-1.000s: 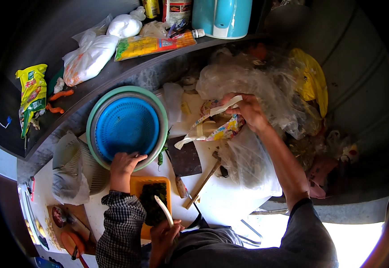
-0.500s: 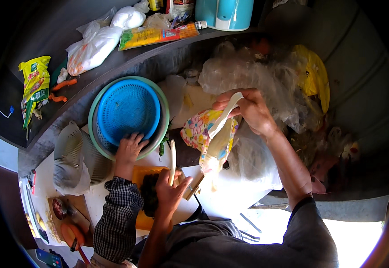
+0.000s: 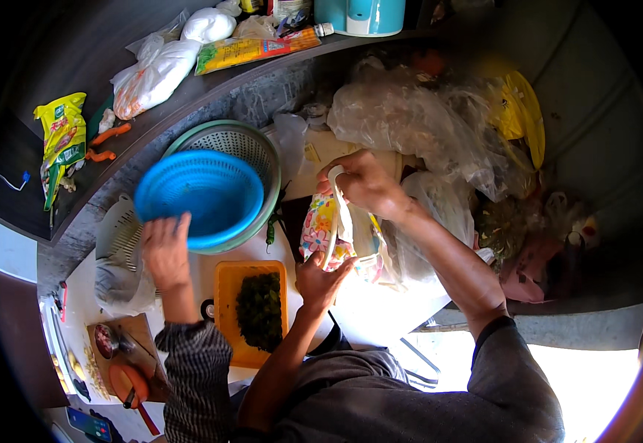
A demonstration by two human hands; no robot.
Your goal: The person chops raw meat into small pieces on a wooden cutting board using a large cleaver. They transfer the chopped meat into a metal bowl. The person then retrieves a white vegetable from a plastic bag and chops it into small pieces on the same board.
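Observation:
My right hand (image 3: pixel 364 183) is closed around the upper end of a white strap (image 3: pixel 338 203). The strap belongs to a flowered cloth piece (image 3: pixel 315 230), white with pink, yellow and blue blossoms, hanging below that hand. Whether it is an apron or a bag I cannot tell. Lower down, my left hand (image 3: pixel 321 279) grips the strap's lower part, its thumb pointing right. Left of me, a co-worker's hand (image 3: pixel 166 251) in a checked sleeve holds a blue plastic basket (image 3: pixel 202 193) tilted over a green basin (image 3: pixel 266 214) with a grey colander (image 3: pixel 240 140) inside.
An orange tray (image 3: pixel 222 317) of dark chopped greens stands before my left forearm. Crumpled clear plastic bags (image 3: pixel 410 118) fill the back right. A dark shelf (image 3: pixel 225 85) with packets and a turquoise container (image 3: pixel 369 16) curves along the back. A cutting board (image 3: pixel 141 332) lies at lower left.
My left hand has moved right toward the cloth, and my right hand slightly left and down. The co-worker's hand has moved left, tilting the blue basket and uncovering the colander.

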